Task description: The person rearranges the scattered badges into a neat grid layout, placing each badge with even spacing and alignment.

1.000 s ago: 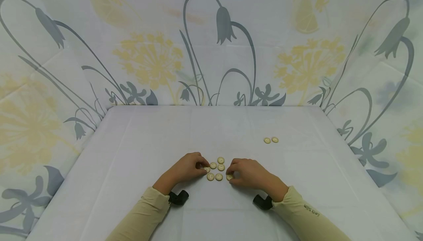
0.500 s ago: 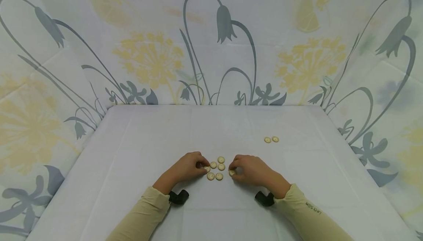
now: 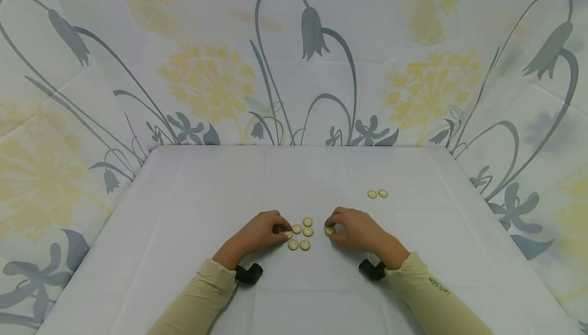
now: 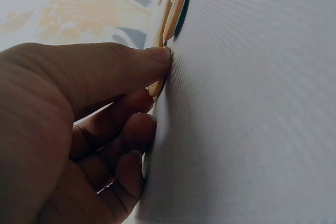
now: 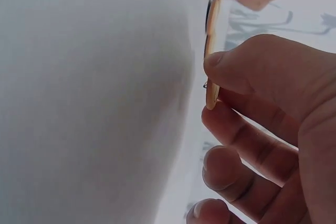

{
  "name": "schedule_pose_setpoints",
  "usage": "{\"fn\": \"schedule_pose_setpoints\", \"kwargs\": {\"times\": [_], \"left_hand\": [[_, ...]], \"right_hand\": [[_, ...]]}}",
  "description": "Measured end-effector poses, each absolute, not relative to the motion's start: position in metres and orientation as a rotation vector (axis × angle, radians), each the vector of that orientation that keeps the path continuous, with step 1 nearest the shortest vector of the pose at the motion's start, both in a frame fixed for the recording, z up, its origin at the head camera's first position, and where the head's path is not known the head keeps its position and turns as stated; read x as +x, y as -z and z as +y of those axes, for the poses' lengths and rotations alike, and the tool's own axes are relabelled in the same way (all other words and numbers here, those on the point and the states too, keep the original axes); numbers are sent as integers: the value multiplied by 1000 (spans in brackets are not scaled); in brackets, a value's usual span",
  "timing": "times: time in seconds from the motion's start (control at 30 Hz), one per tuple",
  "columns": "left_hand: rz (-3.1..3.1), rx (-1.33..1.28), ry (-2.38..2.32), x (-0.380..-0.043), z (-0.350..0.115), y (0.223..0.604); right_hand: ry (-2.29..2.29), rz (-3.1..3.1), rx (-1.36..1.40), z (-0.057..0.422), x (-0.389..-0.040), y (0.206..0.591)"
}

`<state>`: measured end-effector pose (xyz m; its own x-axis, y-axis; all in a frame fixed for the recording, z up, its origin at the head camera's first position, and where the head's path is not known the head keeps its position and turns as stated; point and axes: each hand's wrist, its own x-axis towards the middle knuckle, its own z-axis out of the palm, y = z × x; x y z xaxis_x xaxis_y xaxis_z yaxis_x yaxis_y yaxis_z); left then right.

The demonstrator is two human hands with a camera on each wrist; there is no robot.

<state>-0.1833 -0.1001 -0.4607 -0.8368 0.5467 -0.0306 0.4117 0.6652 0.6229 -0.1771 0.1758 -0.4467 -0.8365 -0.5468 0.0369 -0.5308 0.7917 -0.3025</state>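
My left hand (image 3: 264, 232) pinches a pale, round button (image 3: 288, 234) at its rim, between thumb and fingers. The left wrist view shows that button (image 4: 155, 87) edge-on beneath the thumb, close to the cloth. To the right, my right hand (image 3: 357, 229) pinches another button (image 3: 328, 231); in the right wrist view this button (image 5: 212, 94) stands edge-on between thumb and fingers. Several like buttons lie flat between the hands: a far one (image 3: 308, 221), two below it (image 3: 297, 229), and a near pair (image 3: 293, 244). Whether the held buttons touch the cloth is unclear.
Two more buttons (image 3: 377, 193) lie side by side farther back on the right. A white cloth (image 3: 206, 182) covers the table, and a flower-printed backdrop (image 3: 294, 95) rises at its back and sides. Each wrist carries a black camera mount (image 3: 248, 273).
My right hand has moved away from me and slightly to the right, taking its button from beside the near pair. The left hand and the other buttons have stayed in place.
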Motion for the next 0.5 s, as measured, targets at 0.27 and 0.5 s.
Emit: {"fn": "schedule_pose_setpoints", "kwargs": {"times": [0.27, 0.5], "left_hand": [[2666, 782, -923, -183, -100, 460], [2668, 777, -923, -182, -100, 460]], "right_hand": [[522, 2932, -847, 186, -185, 445], [565, 2938, -838, 192, -191, 449]]}}
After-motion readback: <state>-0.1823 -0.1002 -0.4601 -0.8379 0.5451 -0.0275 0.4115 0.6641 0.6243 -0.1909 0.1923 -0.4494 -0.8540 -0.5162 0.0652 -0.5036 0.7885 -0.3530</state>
